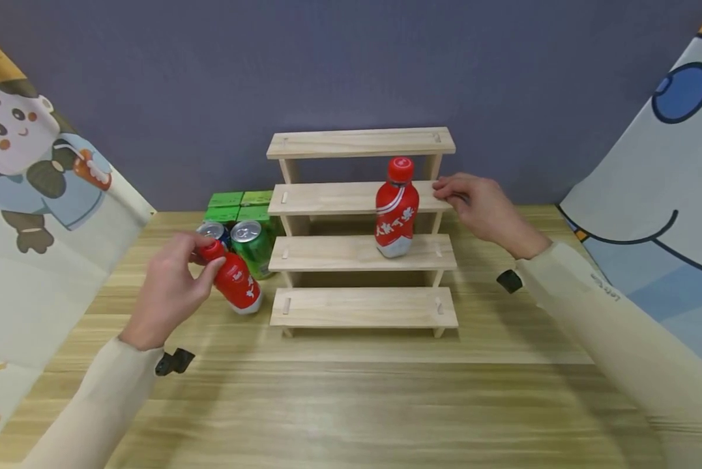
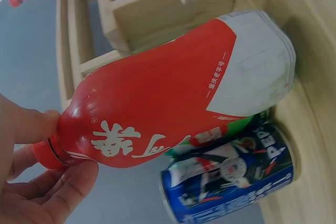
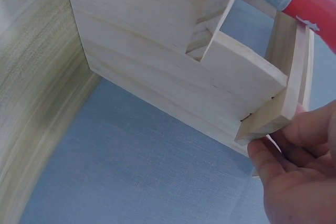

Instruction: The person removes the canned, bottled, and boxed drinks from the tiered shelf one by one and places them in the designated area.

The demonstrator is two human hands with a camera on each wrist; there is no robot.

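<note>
My left hand [image 1: 171, 283] pinches a red plastic cola bottle [image 1: 237, 284] by its neck, just under the red cap. In the left wrist view the held bottle [image 2: 152, 98] lies slantwise, its white base pointing away from the fingers. A second red bottle [image 1: 396, 218] stands upright on the second step from the bottom of a four-step wooden display shelf [image 1: 327, 253]. My right hand [image 1: 482, 205] grips the right end of the third step board. In the right wrist view its thumb and fingers are around that board end [image 3: 265, 124].
Left of the shelf stand a green can [image 1: 251, 247], a blue Pepsi can [image 2: 231, 174] and several green boxes [image 1: 227, 199]. A dark blue wall [image 1: 351, 65] rises right behind the shelf. Printed cartoon panels [image 1: 45, 163] flank the wooden tabletop [image 1: 351, 404].
</note>
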